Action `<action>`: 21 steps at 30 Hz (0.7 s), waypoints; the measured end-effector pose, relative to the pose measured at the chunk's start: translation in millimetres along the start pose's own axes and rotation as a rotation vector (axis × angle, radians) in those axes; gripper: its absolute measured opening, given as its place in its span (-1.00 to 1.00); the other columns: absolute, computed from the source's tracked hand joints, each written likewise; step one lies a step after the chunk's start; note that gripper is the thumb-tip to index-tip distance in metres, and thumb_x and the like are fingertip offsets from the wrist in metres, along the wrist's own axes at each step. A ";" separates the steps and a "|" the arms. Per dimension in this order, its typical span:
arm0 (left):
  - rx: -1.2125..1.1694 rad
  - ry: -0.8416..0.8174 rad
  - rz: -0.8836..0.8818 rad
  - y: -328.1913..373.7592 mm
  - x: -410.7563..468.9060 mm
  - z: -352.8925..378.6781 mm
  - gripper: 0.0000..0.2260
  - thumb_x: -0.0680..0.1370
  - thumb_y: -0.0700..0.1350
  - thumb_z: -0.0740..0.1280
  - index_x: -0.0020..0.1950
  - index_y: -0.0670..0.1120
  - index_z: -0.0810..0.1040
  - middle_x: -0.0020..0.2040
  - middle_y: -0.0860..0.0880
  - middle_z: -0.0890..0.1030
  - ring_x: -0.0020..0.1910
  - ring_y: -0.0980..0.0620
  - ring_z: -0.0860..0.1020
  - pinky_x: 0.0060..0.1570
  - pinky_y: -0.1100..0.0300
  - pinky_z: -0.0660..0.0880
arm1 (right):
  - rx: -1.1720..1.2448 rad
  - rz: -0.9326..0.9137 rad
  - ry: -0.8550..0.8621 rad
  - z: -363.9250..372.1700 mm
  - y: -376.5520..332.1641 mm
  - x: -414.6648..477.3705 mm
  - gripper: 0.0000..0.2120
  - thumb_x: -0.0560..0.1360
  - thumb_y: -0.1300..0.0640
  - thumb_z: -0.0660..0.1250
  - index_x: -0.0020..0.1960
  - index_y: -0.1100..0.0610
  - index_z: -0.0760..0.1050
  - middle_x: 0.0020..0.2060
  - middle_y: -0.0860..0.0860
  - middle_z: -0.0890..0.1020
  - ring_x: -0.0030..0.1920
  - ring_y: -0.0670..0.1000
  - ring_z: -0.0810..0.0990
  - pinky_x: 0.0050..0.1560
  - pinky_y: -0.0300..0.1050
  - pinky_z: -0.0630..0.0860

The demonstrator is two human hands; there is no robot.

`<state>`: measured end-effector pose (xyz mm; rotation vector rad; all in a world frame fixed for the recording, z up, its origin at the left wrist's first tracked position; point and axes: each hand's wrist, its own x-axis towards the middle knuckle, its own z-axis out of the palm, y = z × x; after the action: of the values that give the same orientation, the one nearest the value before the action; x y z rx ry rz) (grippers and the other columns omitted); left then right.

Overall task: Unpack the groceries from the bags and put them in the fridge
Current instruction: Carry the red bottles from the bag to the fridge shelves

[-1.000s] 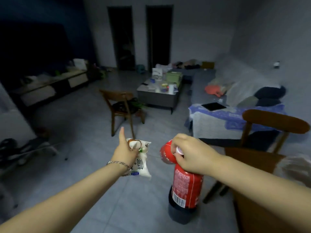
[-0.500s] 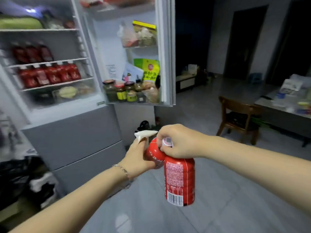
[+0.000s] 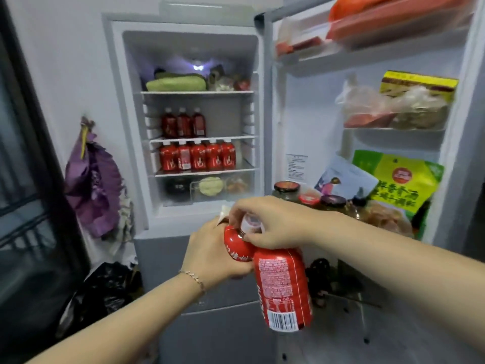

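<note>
The fridge (image 3: 115, 101) stands open in front of me, its door (image 3: 309, 114) swung out to the right. My right hand (image 3: 275, 224) grips a red bottle (image 3: 283, 285) by its white-capped top, and the bottle hangs down in front of the grey lower drawers. My left hand (image 3: 210, 253) holds a small white packet (image 3: 223, 212), only a corner of which peeks out. Its fingers also lie against a rounded red bottle shoulder (image 3: 236, 246) between the two hands. A row of similar red bottles (image 3: 196, 156) fills one inner shelf, with three more (image 3: 183, 124) above.
The door shelves hold jars (image 3: 288, 189), a green-yellow packet (image 3: 399, 179) and bagged food (image 3: 393, 106). A purple bag (image 3: 91, 179) hangs on the wall to the left, above a black bag (image 3: 105, 290) on the floor. A dark glass door (image 3: 26, 179) lies at far left.
My view swung from the living room to the open fridge, now straight ahead and closer. Both hands came together, and the white packet is now mostly hidden behind the bottle.
</note>
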<state>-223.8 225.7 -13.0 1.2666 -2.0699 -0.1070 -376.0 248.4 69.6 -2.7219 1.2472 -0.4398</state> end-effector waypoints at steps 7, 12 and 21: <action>0.131 0.272 -0.149 -95.1 149.9 -21.7 -0.62 0.12 0.26 0.34 -0.13 0.17 0.46 -0.23 0.21 0.48 -0.16 0.18 0.51 -0.19 0.24 0.44 | -0.214 -0.158 0.115 -25.9 72.6 165.9 -0.37 0.50 0.29 0.20 0.45 -0.16 0.12 0.27 -0.10 0.28 -0.02 0.04 0.54 -0.08 -0.05 0.56; -0.057 0.413 -0.205 -168.4 236.3 -48.5 -0.58 0.13 0.31 0.45 -0.12 0.20 0.45 -0.13 0.20 0.51 -0.04 0.11 0.54 -0.03 0.09 0.54 | -0.140 -0.057 0.512 -48.3 117.7 271.5 -0.24 0.44 0.34 0.21 0.51 -0.12 0.03 0.12 0.00 0.33 -0.14 0.16 0.55 -0.09 0.10 0.51; -0.315 0.662 -0.099 -277.4 389.4 -78.9 -0.41 0.03 0.34 0.40 -0.01 0.14 0.51 0.00 0.08 0.56 0.02 0.03 0.56 0.10 -0.02 0.53 | -0.339 0.006 1.092 -99.4 172.2 441.4 -0.78 0.36 0.38 0.26 -0.03 0.23 0.55 -0.09 0.18 0.50 -0.21 0.25 0.55 -0.28 0.08 0.51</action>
<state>-76.8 -211.7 134.8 1.0285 -1.3632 -0.0459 -257.7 -196.3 219.7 -2.7256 1.5906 -2.0574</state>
